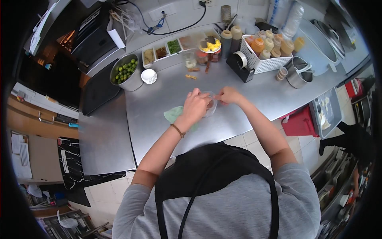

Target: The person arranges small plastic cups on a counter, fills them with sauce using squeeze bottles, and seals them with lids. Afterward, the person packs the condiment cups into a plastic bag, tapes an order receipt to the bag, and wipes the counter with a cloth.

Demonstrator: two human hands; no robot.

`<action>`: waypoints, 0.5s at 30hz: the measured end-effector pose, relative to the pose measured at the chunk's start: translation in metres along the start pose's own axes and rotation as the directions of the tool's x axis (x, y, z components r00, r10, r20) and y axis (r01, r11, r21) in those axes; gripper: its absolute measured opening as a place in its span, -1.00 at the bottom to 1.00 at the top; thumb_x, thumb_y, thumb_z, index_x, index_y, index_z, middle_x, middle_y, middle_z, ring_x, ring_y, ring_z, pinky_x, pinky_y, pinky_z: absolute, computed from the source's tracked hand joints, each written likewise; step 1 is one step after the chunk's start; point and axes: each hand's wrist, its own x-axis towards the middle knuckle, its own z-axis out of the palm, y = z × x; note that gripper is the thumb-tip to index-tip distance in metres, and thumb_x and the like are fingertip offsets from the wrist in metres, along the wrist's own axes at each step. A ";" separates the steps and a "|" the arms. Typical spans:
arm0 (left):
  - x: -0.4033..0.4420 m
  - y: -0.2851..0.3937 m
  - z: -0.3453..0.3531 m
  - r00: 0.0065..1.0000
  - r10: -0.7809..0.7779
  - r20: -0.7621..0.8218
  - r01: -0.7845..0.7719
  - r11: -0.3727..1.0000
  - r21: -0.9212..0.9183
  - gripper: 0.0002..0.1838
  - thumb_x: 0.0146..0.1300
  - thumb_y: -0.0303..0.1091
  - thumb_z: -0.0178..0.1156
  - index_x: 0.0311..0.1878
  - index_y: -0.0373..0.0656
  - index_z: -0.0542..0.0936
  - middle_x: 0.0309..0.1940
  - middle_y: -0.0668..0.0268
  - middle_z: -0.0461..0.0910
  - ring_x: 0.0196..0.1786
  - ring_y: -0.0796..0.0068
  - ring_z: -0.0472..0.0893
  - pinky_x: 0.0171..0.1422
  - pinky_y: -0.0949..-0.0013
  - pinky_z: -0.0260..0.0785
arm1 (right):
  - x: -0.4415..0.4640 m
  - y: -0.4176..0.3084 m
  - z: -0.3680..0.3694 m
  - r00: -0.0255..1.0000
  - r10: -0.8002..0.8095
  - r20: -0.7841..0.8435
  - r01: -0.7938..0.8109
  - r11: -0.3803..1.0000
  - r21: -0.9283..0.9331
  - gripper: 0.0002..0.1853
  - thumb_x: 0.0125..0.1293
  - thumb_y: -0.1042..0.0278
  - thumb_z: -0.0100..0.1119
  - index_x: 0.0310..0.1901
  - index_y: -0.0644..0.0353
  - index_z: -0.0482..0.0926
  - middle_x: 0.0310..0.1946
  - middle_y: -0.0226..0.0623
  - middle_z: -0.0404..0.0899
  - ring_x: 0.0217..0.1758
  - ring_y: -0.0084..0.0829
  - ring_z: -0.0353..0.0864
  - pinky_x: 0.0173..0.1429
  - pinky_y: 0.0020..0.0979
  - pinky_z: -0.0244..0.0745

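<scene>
On the steel counter, a small clear plastic container with something brownish inside stands between my hands. My left hand is closed around its left side, fingers reaching over the top. At the right edge of the container, my right hand pinches its rim, with the other fingers curled in. Whether a lid is between the fingers is too small to tell. A pale green cloth lies partly under my left wrist.
A steel pot of limes and stacked white saucers stand at the left. Behind are ingredient tubs, a black tape dispenser and a white basket of sauce bottles. A steel pitcher sits right. Another person is at far right.
</scene>
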 end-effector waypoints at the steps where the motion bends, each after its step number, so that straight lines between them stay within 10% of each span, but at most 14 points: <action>1: 0.000 -0.002 0.005 0.999 0.001 0.038 0.001 0.999 -0.045 -0.91 -0.01 -0.35 0.17 -0.42 -0.04 0.63 -0.28 0.49 0.59 -0.15 0.33 0.41 -0.10 0.30 0.28 | -0.003 0.001 0.002 0.994 0.009 0.112 -0.028 0.985 0.170 -0.72 0.05 0.14 0.20 -0.45 0.24 0.60 -0.58 -0.15 0.59 -0.59 -0.33 0.58 -0.35 -0.33 0.49; 7: -0.006 -0.015 0.013 0.992 0.017 0.122 -0.005 0.995 -0.102 -0.79 -0.04 -0.34 0.20 -0.27 0.10 0.65 -0.08 0.62 0.55 -0.13 0.35 0.36 -0.03 0.33 0.24 | -0.011 -0.034 -0.014 0.883 -0.422 -0.207 0.276 0.822 -0.497 -0.83 0.05 0.33 0.07 -0.48 0.23 0.61 -0.59 -0.17 0.58 -0.57 -0.36 0.60 -0.34 -0.31 0.51; 11: -0.005 -0.014 0.010 0.991 0.003 0.134 0.010 0.995 -0.100 -0.76 -0.05 -0.35 0.22 -0.24 0.10 0.65 -0.06 0.61 0.55 -0.11 0.34 0.37 -0.01 0.33 0.25 | -0.020 -0.042 -0.020 0.896 -0.305 -0.322 0.168 0.906 -0.388 -0.83 0.00 0.35 0.07 -0.50 0.24 0.61 -0.56 -0.11 0.59 -0.52 -0.25 0.61 -0.30 -0.29 0.51; 15: -0.008 -0.015 0.010 0.991 0.021 0.134 -0.008 0.995 -0.102 -0.75 -0.06 -0.34 0.23 -0.23 0.09 0.65 -0.06 0.60 0.55 -0.10 0.34 0.37 -0.01 0.32 0.26 | -0.024 -0.027 -0.005 0.979 -0.174 -0.107 0.160 0.979 -0.128 -0.83 -0.05 0.35 0.10 -0.48 0.25 0.60 -0.49 0.00 0.58 -0.38 -0.05 0.58 -0.23 -0.20 0.50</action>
